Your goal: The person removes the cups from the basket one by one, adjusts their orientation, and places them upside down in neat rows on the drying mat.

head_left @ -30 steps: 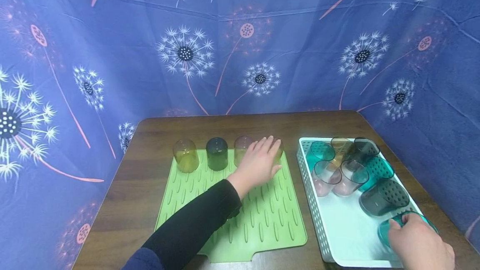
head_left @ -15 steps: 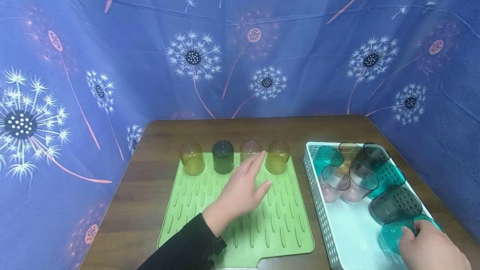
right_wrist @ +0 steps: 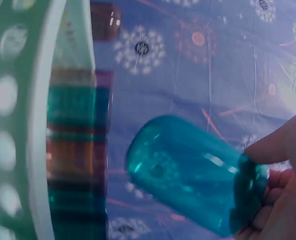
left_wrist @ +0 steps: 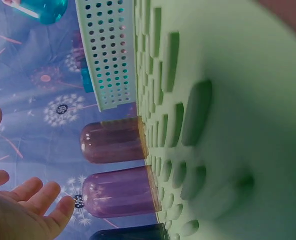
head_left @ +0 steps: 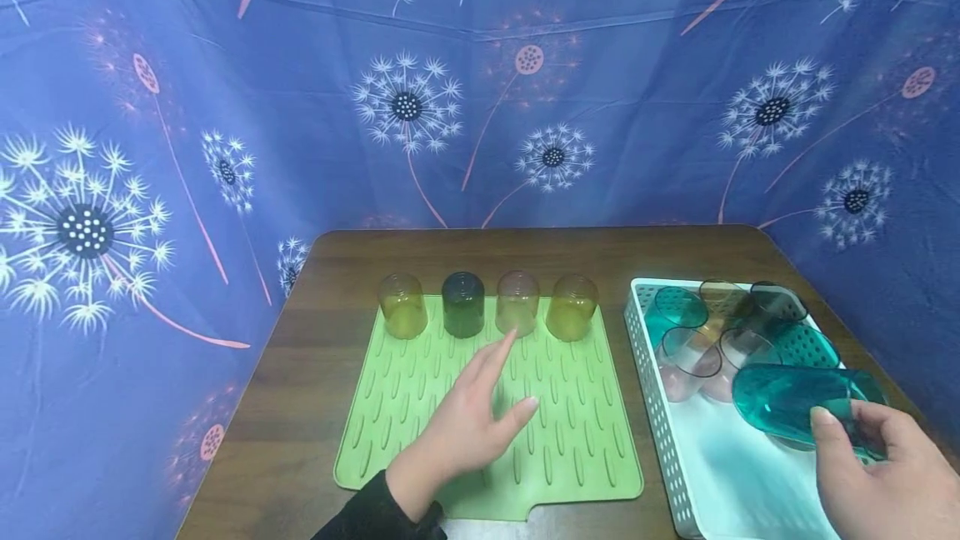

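My right hand [head_left: 885,465] grips a teal cup [head_left: 787,398] near its rim and holds it tipped on its side above the white basket [head_left: 660,415]. In the right wrist view the teal cup [right_wrist: 183,170] hangs clear of the basket wall, its base pointing left. Over the green drying mat [head_left: 570,440] my left hand [head_left: 465,423] hovers with fingers extended and nothing in them. Upside down along the mat's far edge stand a yellow cup [head_left: 402,307], a dark cup [head_left: 462,305], a pinkish cup [head_left: 517,303] and another yellow cup [head_left: 572,308].
Inside the basket several cups stand rim up, among them a teal cup [head_left: 675,307], a pink cup [head_left: 686,365] and a dark cup [head_left: 776,302]. The wooden table [head_left: 285,407] extends left of the mat. A blue dandelion-print cloth [head_left: 480,148] hangs behind.
My right hand has lifted the teal cup up out of the basket and tipped it. My left hand has drawn back from the far right yellow cup toward the mat's middle.
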Available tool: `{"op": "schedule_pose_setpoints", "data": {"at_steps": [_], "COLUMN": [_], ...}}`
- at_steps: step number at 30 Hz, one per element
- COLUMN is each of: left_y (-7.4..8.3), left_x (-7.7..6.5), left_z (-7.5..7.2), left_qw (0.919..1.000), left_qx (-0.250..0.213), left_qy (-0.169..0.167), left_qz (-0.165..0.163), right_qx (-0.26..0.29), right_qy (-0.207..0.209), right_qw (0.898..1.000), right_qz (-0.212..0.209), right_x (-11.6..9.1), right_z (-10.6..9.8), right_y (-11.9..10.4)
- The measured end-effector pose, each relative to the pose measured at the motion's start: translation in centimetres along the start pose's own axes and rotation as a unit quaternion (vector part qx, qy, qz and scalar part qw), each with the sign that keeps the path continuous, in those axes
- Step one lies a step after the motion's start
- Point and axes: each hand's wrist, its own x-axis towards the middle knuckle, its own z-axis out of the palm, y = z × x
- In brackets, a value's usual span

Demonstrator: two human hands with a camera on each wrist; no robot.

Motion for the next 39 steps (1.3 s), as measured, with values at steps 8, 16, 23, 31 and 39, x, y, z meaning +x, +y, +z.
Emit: {"op": "schedule_pose_setpoints", "data": {"at_steps": [8,16,23,31,39], "left_y": [1.0,1.7,1.0,0.4,-0.4], "left_x": [-1.7,-2.5,-2.8,-3.0,-2.7], "left_z": [0.3,1.1,1.9,1.4,0.7], "left_qw": [0.9973,0.9851,0.9692,0.9677,0.9594], "left_qx": [-0.064,-0.029,0.014,0.051,0.098], "left_qy": [0.016,0.043,0.065,0.049,0.100], "left_qz": [0.033,0.164,0.237,0.242,0.245], "right_qx": [0.269,0.545,0.537,0.509,0.289], "right_qy": [-0.145,-0.368,-0.465,-0.576,-0.410], "right_qw": [0.938,0.730,0.694,0.637,0.863], "right_qz": [-0.165,-0.185,-0.119,-0.063,-0.061], "right_x": [-1.9,-4.1,-4.9,-5.2,-6.5], "right_z": [5.2,11.0,13.4,14.5,13.5], "right_y": [-0.5,-1.7,-1.3,-1.6,-3.6]}}
